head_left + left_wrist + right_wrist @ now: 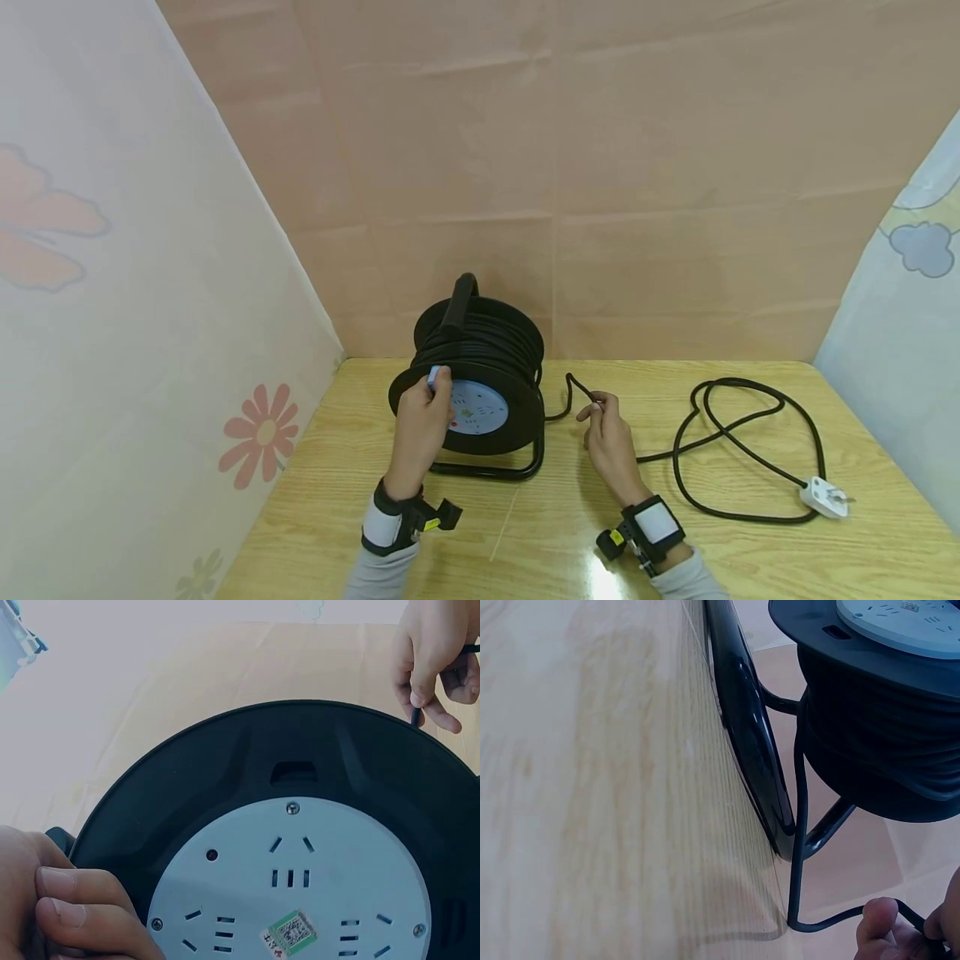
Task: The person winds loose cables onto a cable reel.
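Observation:
A black cable reel (525, 392) stands on its tube frame, its drum wound with black cable. My left hand (422, 425) grips a small light-blue crank knob (432, 377) at the left of the reel's front flange; in the left wrist view the curled fingers (86, 889) hide the knob. The pale blue socket panel (292, 859) faces me. To the right of the reel, my right hand (611, 446) pinches the loose black cable (572, 385) between thumb and fingers. In the right wrist view that cable (797, 817) runs from the drum past the frame foot to the fingertips.
Loose cable (817, 433) lies in wide loops on the right of the wooden table (322, 517), ending in a white plug (825, 497). The reel's carrying handle (459, 304) rises on top. Brown sheeting (637, 167) covers the wall behind.

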The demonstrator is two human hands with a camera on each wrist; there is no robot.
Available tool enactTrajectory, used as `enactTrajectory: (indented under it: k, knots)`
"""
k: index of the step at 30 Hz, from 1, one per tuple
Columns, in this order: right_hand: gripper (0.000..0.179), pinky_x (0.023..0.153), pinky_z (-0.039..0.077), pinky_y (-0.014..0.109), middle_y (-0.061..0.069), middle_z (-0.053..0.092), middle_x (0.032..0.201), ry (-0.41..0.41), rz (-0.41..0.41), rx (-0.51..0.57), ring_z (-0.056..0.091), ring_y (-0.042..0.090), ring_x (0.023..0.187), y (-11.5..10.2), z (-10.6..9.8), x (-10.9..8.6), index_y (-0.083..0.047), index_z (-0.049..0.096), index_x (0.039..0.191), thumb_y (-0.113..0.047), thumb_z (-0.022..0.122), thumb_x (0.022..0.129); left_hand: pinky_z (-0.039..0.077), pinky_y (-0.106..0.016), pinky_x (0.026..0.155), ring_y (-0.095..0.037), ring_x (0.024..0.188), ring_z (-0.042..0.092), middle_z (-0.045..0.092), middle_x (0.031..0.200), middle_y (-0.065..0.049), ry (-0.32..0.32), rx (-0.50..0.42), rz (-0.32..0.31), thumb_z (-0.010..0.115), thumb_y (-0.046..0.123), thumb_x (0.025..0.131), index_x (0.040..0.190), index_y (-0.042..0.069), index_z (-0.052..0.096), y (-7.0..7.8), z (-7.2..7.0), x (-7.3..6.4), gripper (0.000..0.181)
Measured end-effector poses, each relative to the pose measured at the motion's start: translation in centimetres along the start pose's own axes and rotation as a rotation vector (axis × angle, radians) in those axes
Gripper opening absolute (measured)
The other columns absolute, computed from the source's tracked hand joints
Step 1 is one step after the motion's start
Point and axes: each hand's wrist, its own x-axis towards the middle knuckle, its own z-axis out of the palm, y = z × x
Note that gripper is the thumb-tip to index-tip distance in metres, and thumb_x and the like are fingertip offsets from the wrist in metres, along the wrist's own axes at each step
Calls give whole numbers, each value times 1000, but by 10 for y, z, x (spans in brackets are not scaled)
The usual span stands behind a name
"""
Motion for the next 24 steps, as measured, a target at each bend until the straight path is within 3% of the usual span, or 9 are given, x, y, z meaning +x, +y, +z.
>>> enactTrajectory:
  k: [7, 17, 24]
  knots:
    - [32, 42, 38, 28, 7, 63, 91, 20, -4, -46, 46, 16, 50, -1, 0, 0, -2, 39, 131, -20, 24, 109, 35, -29, 45, -21, 47, 47, 49, 53, -4, 6, 15, 13, 39, 55, 100, 68, 9, 48, 1, 4, 0, 57]
    - [30, 43, 37, 28, 5, 58, 82, 68, -42, -83, 43, 16, 50, 1, 0, 1, 0, 44, 125, -17, 26, 108, 33, -29, 44, -20, 45, 45, 48, 53, -2, 3, 48, 46, 37, 57, 100, 68, 10, 47, 1, 8, 1, 57]
    - [31, 43, 36, 30, 6, 57, 76, 95, -57, -106, 42, 16, 46, -2, 0, 0, -7, 48, 130, -15, 27, 108, 37, -31, 46, -18, 49, 50, 51, 56, -2, 5, 78, 48, 37, 54, 101, 69, 10, 46, 5, 11, -1, 55]
